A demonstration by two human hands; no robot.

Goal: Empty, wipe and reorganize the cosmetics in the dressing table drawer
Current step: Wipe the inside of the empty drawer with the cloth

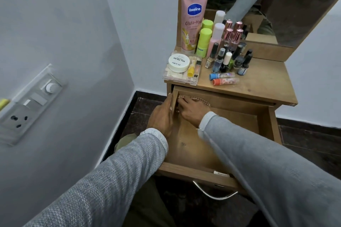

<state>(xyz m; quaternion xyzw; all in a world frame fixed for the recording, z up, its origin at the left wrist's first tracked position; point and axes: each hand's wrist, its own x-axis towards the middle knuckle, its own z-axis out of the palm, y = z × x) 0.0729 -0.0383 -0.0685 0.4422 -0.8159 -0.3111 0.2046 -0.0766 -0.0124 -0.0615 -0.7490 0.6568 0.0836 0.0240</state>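
The wooden drawer stands pulled out, its floor bare. My left hand holds the drawer's left wall from outside, thumb over the top edge. My right hand is inside at the back left corner, fingers curled on a checked cloth pressed against the back wall. On the table top stand the cosmetics: a pink Vaseline tube, green bottles, several nail polish bottles, two lying lip balms and a clear box with a white jar.
A mirror rises behind the table. The grey wall at left carries a switch and socket panel. The drawer's metal handle hangs at the front. Dark floor lies around the table.
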